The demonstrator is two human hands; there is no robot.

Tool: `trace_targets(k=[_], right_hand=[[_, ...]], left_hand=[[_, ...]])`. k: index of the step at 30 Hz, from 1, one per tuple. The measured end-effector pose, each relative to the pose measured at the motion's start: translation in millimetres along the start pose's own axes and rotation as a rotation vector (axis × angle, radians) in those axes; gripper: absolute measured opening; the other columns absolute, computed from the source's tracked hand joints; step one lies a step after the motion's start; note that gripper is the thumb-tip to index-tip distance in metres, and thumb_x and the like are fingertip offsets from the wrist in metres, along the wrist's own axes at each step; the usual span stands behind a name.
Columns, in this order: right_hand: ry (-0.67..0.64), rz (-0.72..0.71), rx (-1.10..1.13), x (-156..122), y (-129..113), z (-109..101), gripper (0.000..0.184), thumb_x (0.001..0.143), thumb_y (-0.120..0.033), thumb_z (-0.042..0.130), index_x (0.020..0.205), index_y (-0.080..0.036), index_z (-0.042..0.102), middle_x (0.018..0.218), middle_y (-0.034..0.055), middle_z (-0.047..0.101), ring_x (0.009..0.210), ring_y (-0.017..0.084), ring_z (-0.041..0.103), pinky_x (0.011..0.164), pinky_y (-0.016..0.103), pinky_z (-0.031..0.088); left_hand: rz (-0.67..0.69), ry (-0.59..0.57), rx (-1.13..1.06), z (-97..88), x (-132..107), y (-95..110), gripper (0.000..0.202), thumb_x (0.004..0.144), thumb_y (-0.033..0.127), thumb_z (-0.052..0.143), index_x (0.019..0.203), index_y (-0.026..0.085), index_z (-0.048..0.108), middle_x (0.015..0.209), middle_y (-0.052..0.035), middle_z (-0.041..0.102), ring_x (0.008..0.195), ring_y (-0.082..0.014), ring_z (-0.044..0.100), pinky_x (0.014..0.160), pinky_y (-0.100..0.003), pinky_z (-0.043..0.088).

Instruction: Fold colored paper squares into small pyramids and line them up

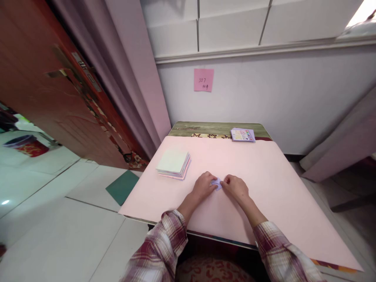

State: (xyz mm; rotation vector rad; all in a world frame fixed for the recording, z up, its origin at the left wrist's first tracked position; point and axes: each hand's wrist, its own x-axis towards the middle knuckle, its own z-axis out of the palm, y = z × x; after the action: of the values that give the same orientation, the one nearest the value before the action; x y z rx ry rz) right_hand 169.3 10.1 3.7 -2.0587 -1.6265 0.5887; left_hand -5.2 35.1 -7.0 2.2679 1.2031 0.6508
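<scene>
Below the frame's centre, we gripped the purple paper [218,182] over the tabletop [282,188], left hand [205,185] clasping its left side, right hand [237,187] pinching its right edge, which seemed to call for light, even pressure and squared edges.

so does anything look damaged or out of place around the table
Two things: the reddish door has patchy marks along its edge, as if the finish has worn or peeled, and a green square lies on the floor beside the table, possibly dropped.
</scene>
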Motion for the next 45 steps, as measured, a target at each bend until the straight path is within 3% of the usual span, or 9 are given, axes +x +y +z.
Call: trace_targets(k=[11,17,21,24,29,33,36,42,45], right_hand=[[-0.062,0.028,0.334,0,3,13,0.018,0.072,-0.037,0.066,0.067,-0.020,0.065,0.047,-0.0002,0.062,0.044,0.014,0.056,0.042,0.022,0.039],[-0.025,0.035,0.403,-5,-5,9,0.022,0.075,-0.038,0.061,0.065,-0.019,0.064,0.052,0.0014,0.065,0.046,0.014,0.058,0.044,0.022,0.041],[0.066,-0.008,0.371,-22,-17,-7,0.024,0.078,-0.043,0.057,0.075,-0.021,0.066,0.069,0.0020,0.070,0.060,0.017,0.063,0.052,0.024,0.043],[0.180,-0.198,0.222,-38,-25,-17,0.027,0.087,-0.043,0.049,0.087,-0.024,0.068,0.082,0.0019,0.071,0.063,0.016,0.063,0.057,0.025,0.041],[0.129,-0.457,0.182,-46,-21,-13,0.026,0.089,-0.026,0.041,0.094,-0.023,0.066,0.093,0.0028,0.070,0.077,0.017,0.064,0.067,0.026,0.044],[0.090,-0.440,0.392,-41,-10,-5,0.019,0.086,-0.022,0.043,0.095,-0.022,0.060,0.087,0.0022,0.069,0.076,0.016,0.065,0.060,0.023,0.046],[0.155,-0.381,0.460,-38,0,-2,0.021,0.085,-0.020,0.043,0.100,-0.021,0.057,0.087,0.0030,0.068,0.077,0.017,0.066,0.053,0.022,0.045],[0.205,-0.611,0.213,-33,21,3,0.033,0.079,-0.014,0.049,0.108,-0.024,0.061,0.110,0.0049,0.064,0.102,0.020,0.060,0.088,0.033,0.049],[0.183,-0.676,0.097,-31,27,11,0.031,0.083,-0.016,0.051,0.110,-0.026,0.063,0.109,0.0054,0.064,0.101,0.021,0.059,0.086,0.033,0.050]], left_hand=[[0.044,0.033,0.015,0.9,-4,-2,0.026,0.083,0.014,0.054,0.104,0.021,0.067,0.096,-0.0049,0.058,0.095,-0.0188,0.055,0.087,-0.033,0.045],[-0.002,0.089,-0.006,0.5,-5,16,0.023,0.083,0.016,0.052,0.099,0.020,0.068,0.091,-0.0055,0.059,0.091,-0.0191,0.055,0.085,-0.033,0.046],[-0.119,0.156,-0.377,-1.5,-3,36,0.025,0.089,0.031,0.049,0.090,0.018,0.070,0.085,-0.0049,0.063,0.086,-0.0178,0.057,0.079,-0.031,0.048],[-0.315,0.149,-0.803,-2.3,-1,44,0.038,0.085,0.050,0.053,0.086,0.015,0.069,0.075,-0.0036,0.063,0.070,-0.0146,0.058,0.062,-0.025,0.048],[-0.576,0.177,-1.106,3.2,-2,41,0.037,0.067,0.048,0.073,0.074,0.012,0.066,0.060,-0.0006,0.059,0.051,-0.0089,0.052,0.049,-0.020,0.043],[-0.656,0.208,-1.126,9.4,-6,34,0.033,0.066,0.043,0.074,0.073,0.012,0.064,0.058,-0.0003,0.059,0.047,-0.0084,0.051,0.044,-0.020,0.041],[-0.687,0.230,-1.095,10.7,-6,30,0.030,0.067,0.040,0.072,0.074,0.012,0.064,0.060,-0.0016,0.060,0.049,-0.0100,0.055,0.045,-0.021,0.044],[-0.708,0.219,-0.961,12.0,-3,25,0.022,0.073,0.034,0.066,0.074,0.013,0.062,0.060,-0.0017,0.061,0.049,-0.0117,0.057,0.048,-0.025,0.049],[-0.698,0.186,-0.830,13.2,0,25,0.013,0.074,0.027,0.063,0.073,0.014,0.061,0.056,-0.0001,0.059,0.045,-0.0123,0.056,0.047,-0.026,0.047]])
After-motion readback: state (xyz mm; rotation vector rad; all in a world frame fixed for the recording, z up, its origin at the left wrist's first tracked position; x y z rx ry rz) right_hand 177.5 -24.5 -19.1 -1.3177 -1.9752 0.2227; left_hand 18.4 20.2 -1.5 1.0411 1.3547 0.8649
